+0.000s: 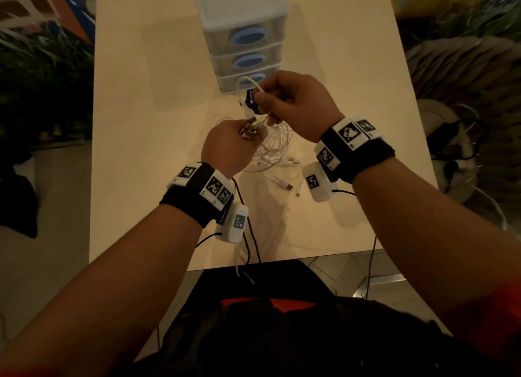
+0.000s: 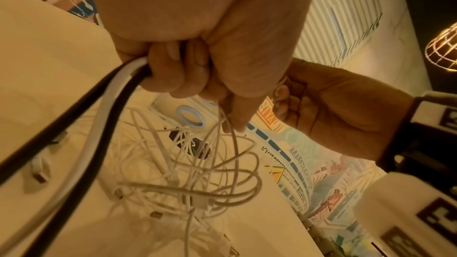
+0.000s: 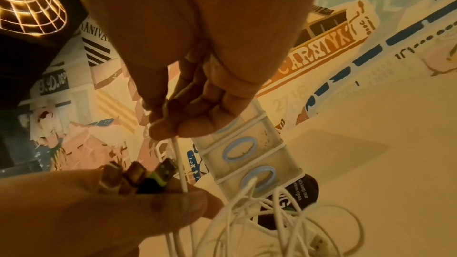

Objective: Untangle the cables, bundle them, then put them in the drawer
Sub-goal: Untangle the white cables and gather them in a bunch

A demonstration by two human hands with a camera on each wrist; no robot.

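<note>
Cable plugs (image 3: 138,177) are gathered in the left hand (image 1: 225,148), fingers curled round them, several metal USB ends sticking up out of the fist. One white strand (image 1: 255,87) is pinched between thumb and fingers of the right hand (image 1: 293,103), which is held just beyond and right of the left, above the bench (image 1: 141,122). Neither grip is slack.

The rest of the white cables (image 1: 272,151) hang below both hands as a loose tangle, the lowest loops and a few free plugs lying on the bench near the person. Key relation: the pinched strand runs down and near-left from the right grip into the left fist, so its long axis lies roughly along the line between the two hands. Judged next: the strand is to be drawn through the right hand, away from the left, to free it from the loops; snagging in the hanging knot is the likely risk.

The drawer unit (image 1: 245,32) stands at the far side of the bench, directly beyond the right hand; all three drawers look closed. A dark label or tag (image 1: 252,101) sits by the right fingers; what it belongs to cannot be told.
</note>
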